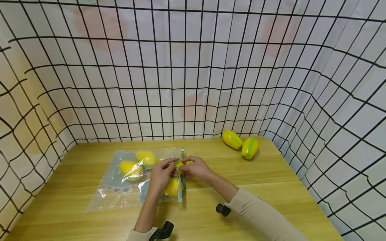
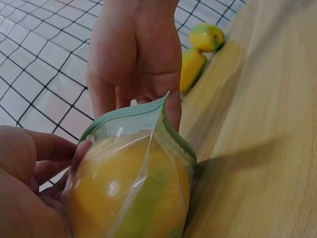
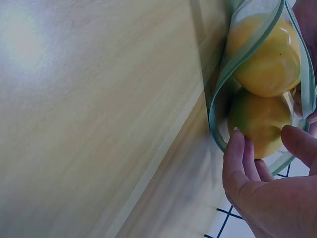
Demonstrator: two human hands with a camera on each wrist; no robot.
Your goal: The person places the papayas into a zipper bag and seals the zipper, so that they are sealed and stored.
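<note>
At nine o'clock on the table (image 1: pixel 217 201), a clear bag (image 1: pixel 99 195) of yellow fruit.
A near fruit (image 1: pixel 172 187) sits in its mouth; just beyond, the left hand (image 1: pixel 161 174) pinches the green rim (image 2: pixel 124 114) while the right hand (image 1: pixel 196 168), half open, curls round a second fruit (image 3: pixel 262 121). Two deeper fruits (image 1: pixel 146 159) lie towards nine. Farther off, at two o'clock, two loose fruits (image 1: pixel 250 148), then black netting (image 1: pixel 185 10).
</note>
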